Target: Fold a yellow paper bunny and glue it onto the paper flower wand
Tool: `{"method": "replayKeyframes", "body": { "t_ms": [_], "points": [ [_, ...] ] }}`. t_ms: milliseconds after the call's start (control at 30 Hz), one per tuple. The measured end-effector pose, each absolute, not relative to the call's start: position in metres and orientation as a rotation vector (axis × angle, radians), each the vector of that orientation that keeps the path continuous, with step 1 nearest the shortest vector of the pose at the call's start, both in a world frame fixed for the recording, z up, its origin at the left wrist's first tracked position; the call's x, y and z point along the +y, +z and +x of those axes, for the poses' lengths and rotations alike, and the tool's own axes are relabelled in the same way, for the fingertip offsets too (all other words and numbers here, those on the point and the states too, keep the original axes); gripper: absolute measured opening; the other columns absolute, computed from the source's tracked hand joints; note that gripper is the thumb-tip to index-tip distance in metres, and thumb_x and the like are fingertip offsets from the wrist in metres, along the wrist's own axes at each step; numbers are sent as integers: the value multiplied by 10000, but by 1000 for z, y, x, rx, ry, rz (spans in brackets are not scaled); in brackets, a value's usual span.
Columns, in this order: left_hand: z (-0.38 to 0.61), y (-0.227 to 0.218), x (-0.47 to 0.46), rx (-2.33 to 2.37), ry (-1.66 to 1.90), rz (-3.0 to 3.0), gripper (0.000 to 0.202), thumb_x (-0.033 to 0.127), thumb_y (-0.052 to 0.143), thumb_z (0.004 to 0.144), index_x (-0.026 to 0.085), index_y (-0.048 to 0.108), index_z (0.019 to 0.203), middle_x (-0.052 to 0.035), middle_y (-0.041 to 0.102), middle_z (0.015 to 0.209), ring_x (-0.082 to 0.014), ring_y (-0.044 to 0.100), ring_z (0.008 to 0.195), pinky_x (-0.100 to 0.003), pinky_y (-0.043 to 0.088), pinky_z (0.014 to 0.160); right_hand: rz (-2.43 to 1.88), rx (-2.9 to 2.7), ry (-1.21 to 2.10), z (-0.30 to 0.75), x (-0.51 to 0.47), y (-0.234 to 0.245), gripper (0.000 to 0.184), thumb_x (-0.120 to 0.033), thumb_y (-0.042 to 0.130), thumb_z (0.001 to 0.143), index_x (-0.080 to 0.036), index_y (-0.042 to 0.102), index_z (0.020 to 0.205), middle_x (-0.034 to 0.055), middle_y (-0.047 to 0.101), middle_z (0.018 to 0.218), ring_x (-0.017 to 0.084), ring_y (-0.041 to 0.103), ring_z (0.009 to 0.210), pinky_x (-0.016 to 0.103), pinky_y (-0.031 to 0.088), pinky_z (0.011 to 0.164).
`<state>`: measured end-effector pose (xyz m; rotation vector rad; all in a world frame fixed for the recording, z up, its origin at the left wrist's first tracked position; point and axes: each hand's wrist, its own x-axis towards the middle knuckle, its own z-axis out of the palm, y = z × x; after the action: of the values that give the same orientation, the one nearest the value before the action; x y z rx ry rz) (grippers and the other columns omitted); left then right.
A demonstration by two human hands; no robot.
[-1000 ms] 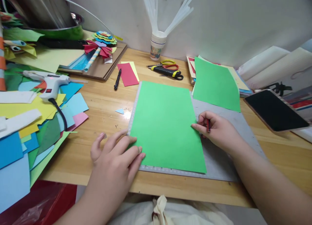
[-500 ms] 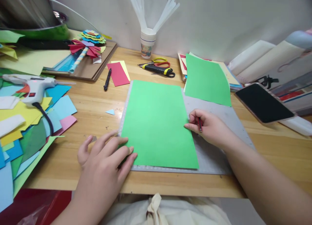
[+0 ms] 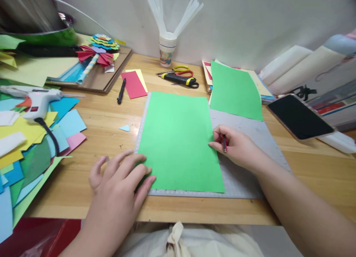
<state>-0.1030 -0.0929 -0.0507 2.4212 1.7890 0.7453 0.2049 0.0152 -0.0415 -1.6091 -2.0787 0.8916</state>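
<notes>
A green paper sheet (image 3: 178, 138) lies on a grey cutting mat (image 3: 244, 183) in front of me. My left hand (image 3: 119, 183) rests flat with fingers spread on the sheet's near left corner. My right hand (image 3: 236, 145) is closed around a thin red pencil (image 3: 224, 144) and its fingertips touch the sheet's right edge.
A second green sheet (image 3: 236, 90) tops a paper stack at the back right, beside a dark phone (image 3: 299, 116). Scissors (image 3: 180, 77), a black pen (image 3: 120, 91), red card (image 3: 133, 84) and a cup of strips (image 3: 167, 51) stand behind. A glue gun (image 3: 36, 101) lies on coloured scraps at left.
My head view shifted right and slightly down, so everything slid left in the frame. Both hands stay on the green sheet in much the same places.
</notes>
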Motion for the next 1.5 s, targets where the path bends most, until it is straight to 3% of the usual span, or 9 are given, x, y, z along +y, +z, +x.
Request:
{"method": "replayKeyframes", "body": {
  "t_ms": [133,300,533,867,1033,1500],
  "points": [
    [-93,-48,-94,1813,886,2283,209,357,512,944,329,718,961,-3,738,1156,-317,571,1201,-597,275,1065,-1610,-2102,861,206,15,-42,188,-307,626,776,-238,454,743,-58,440,612,127,393,550,259,309,522],
    [-89,-48,-94,1803,900,2219,207,363,532,932,346,738,948,22,749,1133,-324,569,1212,-598,317,1049,-1610,-2092,876,204,15,-41,189,-318,623,781,-237,457,743,-57,438,616,130,394,555,261,311,527],
    [-91,-48,-94,1790,906,2232,220,376,521,937,355,740,952,13,754,1120,-344,579,1189,-647,254,1057,-1614,-2075,897,205,15,-39,208,-323,630,792,-237,448,739,-54,457,622,133,403,565,262,299,531],
    [-97,-48,-96,1755,768,2305,200,366,560,917,359,722,1035,32,719,1211,-300,551,1246,-549,322,1072,-1627,-2081,880,205,16,-41,184,-314,620,780,-237,455,755,-57,434,626,133,401,563,266,314,533],
    [-89,-45,-99,1812,797,2259,228,446,568,897,318,731,994,8,724,1200,-316,546,1249,-591,238,1122,-1626,-2089,875,206,16,-42,183,-318,621,779,-240,457,752,-57,431,618,133,400,551,269,314,523],
    [-89,-47,-98,1803,809,2274,238,461,559,904,311,725,987,-2,726,1189,-310,549,1242,-584,247,1118,-1611,-2094,861,207,16,-45,188,-317,625,794,-240,457,753,-48,458,637,137,426,566,270,331,528]
  ]
}}
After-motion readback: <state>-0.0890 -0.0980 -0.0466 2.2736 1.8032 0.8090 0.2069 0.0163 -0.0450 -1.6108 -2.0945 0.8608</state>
